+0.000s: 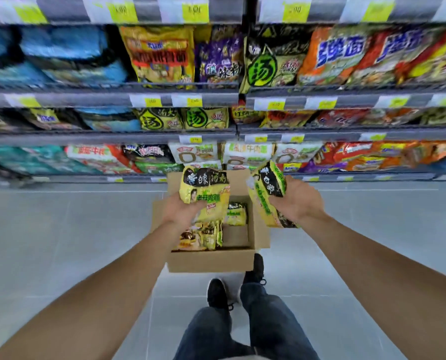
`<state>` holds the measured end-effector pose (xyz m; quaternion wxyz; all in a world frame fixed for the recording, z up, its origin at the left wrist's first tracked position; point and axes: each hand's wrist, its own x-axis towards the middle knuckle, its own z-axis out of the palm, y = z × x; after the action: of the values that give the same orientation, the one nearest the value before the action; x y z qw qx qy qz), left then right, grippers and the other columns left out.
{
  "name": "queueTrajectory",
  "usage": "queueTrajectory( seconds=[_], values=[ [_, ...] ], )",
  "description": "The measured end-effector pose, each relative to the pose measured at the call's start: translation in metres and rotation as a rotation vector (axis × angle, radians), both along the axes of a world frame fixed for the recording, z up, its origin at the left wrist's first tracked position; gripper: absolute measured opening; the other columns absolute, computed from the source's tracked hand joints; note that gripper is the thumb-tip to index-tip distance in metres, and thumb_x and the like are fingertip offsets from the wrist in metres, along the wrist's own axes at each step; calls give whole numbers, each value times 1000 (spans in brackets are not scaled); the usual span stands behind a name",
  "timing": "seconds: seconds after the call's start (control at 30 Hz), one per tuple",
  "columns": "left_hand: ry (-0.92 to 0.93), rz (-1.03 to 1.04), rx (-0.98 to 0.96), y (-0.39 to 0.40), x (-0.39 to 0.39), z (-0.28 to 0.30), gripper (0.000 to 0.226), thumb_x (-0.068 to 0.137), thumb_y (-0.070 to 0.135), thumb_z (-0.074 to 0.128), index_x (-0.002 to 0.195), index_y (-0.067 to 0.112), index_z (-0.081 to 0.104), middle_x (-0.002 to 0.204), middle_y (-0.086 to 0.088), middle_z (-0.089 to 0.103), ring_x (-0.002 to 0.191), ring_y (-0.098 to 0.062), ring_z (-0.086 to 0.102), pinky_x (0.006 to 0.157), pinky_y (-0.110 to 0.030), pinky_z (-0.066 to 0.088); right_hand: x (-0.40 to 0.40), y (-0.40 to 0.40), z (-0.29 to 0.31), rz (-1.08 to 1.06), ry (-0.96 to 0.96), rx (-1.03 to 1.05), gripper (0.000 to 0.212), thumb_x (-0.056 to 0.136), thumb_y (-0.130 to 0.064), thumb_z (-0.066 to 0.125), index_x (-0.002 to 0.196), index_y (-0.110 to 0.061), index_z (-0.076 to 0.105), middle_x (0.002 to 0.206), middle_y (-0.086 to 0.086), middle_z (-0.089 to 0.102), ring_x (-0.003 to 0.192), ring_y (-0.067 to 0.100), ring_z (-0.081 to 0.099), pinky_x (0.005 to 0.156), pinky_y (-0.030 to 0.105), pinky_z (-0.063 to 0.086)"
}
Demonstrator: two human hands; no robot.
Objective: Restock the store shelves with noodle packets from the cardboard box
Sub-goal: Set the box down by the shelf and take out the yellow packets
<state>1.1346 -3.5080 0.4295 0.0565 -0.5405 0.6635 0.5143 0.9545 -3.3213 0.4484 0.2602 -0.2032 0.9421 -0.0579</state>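
Observation:
An open cardboard box [211, 261] stands on the floor in front of the shelves, with several yellow-green noodle packets [236, 213] left inside. My left hand [181, 209] grips one yellow-green noodle packet [206, 190] above the box. My right hand [298, 201] grips a second packet of the same kind [267, 188], tilted, above the box's right flap. Matching green-and-black packets [183, 119] stand on the middle shelf.
Grey shelves [112, 137] full of assorted noodle packs fill the view ahead, with yellow price tags on the rails. The box sits on pale floor tiles [60, 229]. My shoes [218, 292] stand just behind the box.

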Motion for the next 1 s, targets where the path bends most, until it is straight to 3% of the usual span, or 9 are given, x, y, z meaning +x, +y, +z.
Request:
queueTrajectory(
  seconds=[0.1, 0.2, 0.3, 0.47, 0.67, 0.77, 0.83, 0.9, 1.0],
  values=[
    [95, -22, 17, 3, -3, 35, 38, 71, 38, 80, 98, 18, 62, 98, 2, 69, 87, -19, 64, 78, -35, 54, 3, 23, 40, -21, 63, -99, 29, 81, -36, 62, 100, -19, 50, 85, 5, 63, 83, 30, 62, 62, 32, 48],
    [140, -88, -51, 13, -12, 66, 34, 74, 43, 77, 95, 22, 61, 94, 2, 66, 86, -19, 61, 75, -33, 50, 3, 43, 74, -42, 98, -174, 21, 79, -33, 63, 90, -21, 51, 78, 1, 63, 77, 25, 62, 55, 29, 46],
    [144, -207, -115, 37, -28, 96, 76, 60, 64, 72, 120, 19, 58, 109, 1, 66, 98, -25, 62, 90, -43, 51, 0, 76, 104, -111, 140, -214, 19, 78, -33, 64, 82, -23, 48, 73, -1, 60, 73, 24, 61, 56, 31, 49],
    [267, -284, -102, 77, -65, 129, 28, 78, 38, 77, 98, 21, 66, 99, 2, 69, 94, -24, 63, 91, -41, 50, -27, 133, 144, -163, 223, -274, 23, 77, -37, 66, 88, -19, 56, 75, 1, 64, 73, 23, 63, 52, 28, 47],
    [420, -352, -65, 176, -141, 165, 28, 73, 36, 81, 94, 23, 68, 98, 3, 72, 92, -21, 66, 90, -39, 50, -75, 256, 195, -270, 397, -311, 24, 80, -36, 67, 90, -15, 60, 72, 2, 63, 68, 23, 60, 48, 27, 43],
    [521, -317, 16, 242, -179, 182, 23, 79, 25, 79, 79, 25, 56, 86, 10, 62, 82, -13, 60, 84, -32, 43, -97, 321, 212, -300, 468, -354, 23, 82, -34, 67, 94, -15, 60, 69, 2, 61, 65, 24, 61, 46, 26, 42],
    [564, -302, 67, 280, -204, 193, 31, 79, 25, 80, 80, 22, 48, 80, 11, 54, 84, -17, 57, 90, -38, 47, -113, 364, 222, -301, 529, -355, 26, 85, -32, 66, 104, -15, 60, 70, 1, 59, 63, 24, 58, 47, 27, 41],
    [607, -313, 123, 323, -235, 201, 39, 75, 31, 83, 89, 21, 48, 87, 8, 59, 90, -19, 56, 96, -44, 48, -131, 414, 235, -309, 614, -336, 34, 87, -30, 65, 114, -11, 59, 79, 7, 63, 68, 27, 56, 51, 30, 44],
    [654, -336, 163, 381, -274, 214, 33, 69, 33, 86, 88, 21, 62, 94, 6, 69, 92, -18, 64, 97, -46, 48, -157, 477, 249, -353, 706, -337, 37, 88, -29, 65, 119, -11, 59, 97, 11, 68, 82, 30, 61, 64, 37, 53]
  ],
)
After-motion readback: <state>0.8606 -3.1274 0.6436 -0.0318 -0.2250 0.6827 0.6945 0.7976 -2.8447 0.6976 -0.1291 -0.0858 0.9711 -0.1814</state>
